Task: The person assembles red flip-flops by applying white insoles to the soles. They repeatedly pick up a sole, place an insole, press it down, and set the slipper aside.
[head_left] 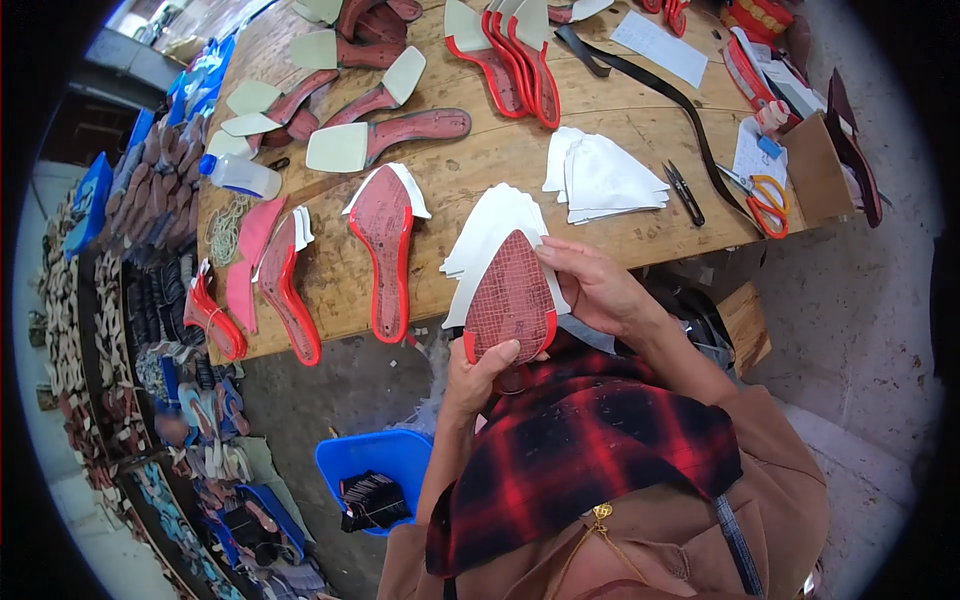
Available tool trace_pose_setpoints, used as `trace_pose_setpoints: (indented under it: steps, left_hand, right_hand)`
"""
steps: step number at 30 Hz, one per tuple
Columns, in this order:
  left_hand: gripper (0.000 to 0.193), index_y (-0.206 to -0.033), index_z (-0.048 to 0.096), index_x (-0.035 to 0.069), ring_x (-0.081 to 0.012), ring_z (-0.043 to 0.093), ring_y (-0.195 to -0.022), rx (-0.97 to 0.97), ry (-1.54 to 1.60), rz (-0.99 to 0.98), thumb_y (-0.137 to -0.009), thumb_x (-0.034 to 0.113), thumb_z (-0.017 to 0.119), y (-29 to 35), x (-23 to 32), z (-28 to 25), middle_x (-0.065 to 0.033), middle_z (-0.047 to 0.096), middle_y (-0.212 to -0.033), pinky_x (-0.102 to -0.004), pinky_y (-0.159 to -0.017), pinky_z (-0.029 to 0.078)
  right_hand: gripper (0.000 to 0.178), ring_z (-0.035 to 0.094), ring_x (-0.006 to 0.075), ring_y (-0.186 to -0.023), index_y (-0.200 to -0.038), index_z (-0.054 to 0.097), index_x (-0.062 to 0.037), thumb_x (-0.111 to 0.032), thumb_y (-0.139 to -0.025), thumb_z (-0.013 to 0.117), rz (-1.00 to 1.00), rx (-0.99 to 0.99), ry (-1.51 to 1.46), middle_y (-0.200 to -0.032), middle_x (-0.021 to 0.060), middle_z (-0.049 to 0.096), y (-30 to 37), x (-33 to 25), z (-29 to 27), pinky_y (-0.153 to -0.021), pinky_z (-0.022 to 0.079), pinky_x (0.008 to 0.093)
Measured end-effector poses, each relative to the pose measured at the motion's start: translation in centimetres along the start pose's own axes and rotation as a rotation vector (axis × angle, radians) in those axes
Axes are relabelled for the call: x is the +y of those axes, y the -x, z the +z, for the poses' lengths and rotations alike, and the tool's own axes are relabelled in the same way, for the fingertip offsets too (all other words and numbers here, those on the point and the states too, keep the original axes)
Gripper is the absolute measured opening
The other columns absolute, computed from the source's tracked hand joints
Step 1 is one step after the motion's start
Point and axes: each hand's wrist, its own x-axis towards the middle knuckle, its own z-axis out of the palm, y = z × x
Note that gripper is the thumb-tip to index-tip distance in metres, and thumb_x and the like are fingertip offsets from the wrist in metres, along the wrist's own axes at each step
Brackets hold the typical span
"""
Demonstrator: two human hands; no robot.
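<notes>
A red-brown shoe insole with a crosshatched face, red edging and a white lining piece spread around its toe is held up at the table's near edge. My left hand grips its lower end, thumb pressed on the face. My right hand pinches the white piece against the insole's right edge; its fingertips underneath are hidden. To the left lie similar red-edged insoles, one with white at its toe and another beside it. A stack of cut white pieces rests beyond my right hand.
On the wooden table are orange-handled scissors, black snips, a long black strap, a plastic bottle and red-edged insoles. A blue bin stands below; loaded shelves line the left.
</notes>
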Motion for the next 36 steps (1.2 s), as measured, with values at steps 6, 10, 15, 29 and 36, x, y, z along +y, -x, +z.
trace_pose_setpoints:
  steps: [6,10,15,29,36]
  left_hand:
    - [0.031,-0.11,0.064,-0.005,-0.0213,0.07,-0.083,-0.029,0.04,-0.002,-0.09,0.019,0.062,-0.1,-0.3,-0.7,-0.0144,0.072,-0.093,-0.0335,-0.079,0.055]
    - [0.032,-0.111,0.062,-0.006,-0.0223,0.07,-0.081,-0.028,0.083,0.016,-0.09,0.019,0.061,-0.2,-0.4,-0.4,-0.015,0.071,-0.092,-0.0342,-0.078,0.056]
    - [0.035,-0.112,0.06,-0.007,-0.0228,0.07,-0.081,-0.006,0.109,0.029,-0.09,0.02,0.062,-0.3,-0.6,-0.5,-0.0147,0.07,-0.091,-0.0344,-0.077,0.057]
    - [0.029,-0.102,0.067,-0.001,-0.0087,0.061,-0.074,0.207,0.113,0.027,-0.081,0.015,0.077,-1.0,-2.5,-1.6,-0.0026,0.068,-0.09,-0.0245,-0.067,0.049]
    - [0.034,-0.11,0.064,-0.004,-0.0132,0.066,-0.087,0.198,0.213,0.117,-0.081,0.009,0.076,-1.7,-2.3,-1.3,-0.0088,0.069,-0.103,-0.0284,-0.08,0.054]
  right_hand:
    - [0.033,0.058,0.0142,-0.111,-0.127,0.052,0.0028,-0.019,-0.103,0.048,-0.004,-0.025,0.015,-0.121,0.0079,0.061,0.2,-0.1,0.4,-0.099,0.046,0.0299]
    - [0.033,0.059,0.0135,-0.11,-0.127,0.053,0.0025,-0.019,-0.103,0.048,0.001,-0.022,0.017,-0.121,0.0081,0.061,0.1,-0.2,0.5,-0.098,0.046,0.0292]
    - [0.029,0.059,0.0116,-0.108,-0.124,0.054,0.001,-0.018,-0.101,0.051,0.006,-0.018,-0.014,-0.12,0.0077,0.061,-0.2,0.2,-0.2,-0.097,0.046,0.0269]
    - [0.028,0.061,0.0108,-0.104,-0.122,0.055,0.0003,-0.017,-0.101,0.051,-0.029,0.079,-0.008,-0.115,0.0048,0.064,-0.3,1.0,-0.3,-0.093,0.049,0.0277]
    - [0.031,0.062,0.012,-0.108,-0.128,0.055,-0.0004,-0.017,-0.101,0.05,-0.035,0.024,-0.059,-0.121,0.0065,0.064,-0.8,1.1,-1.1,-0.097,0.048,0.0283]
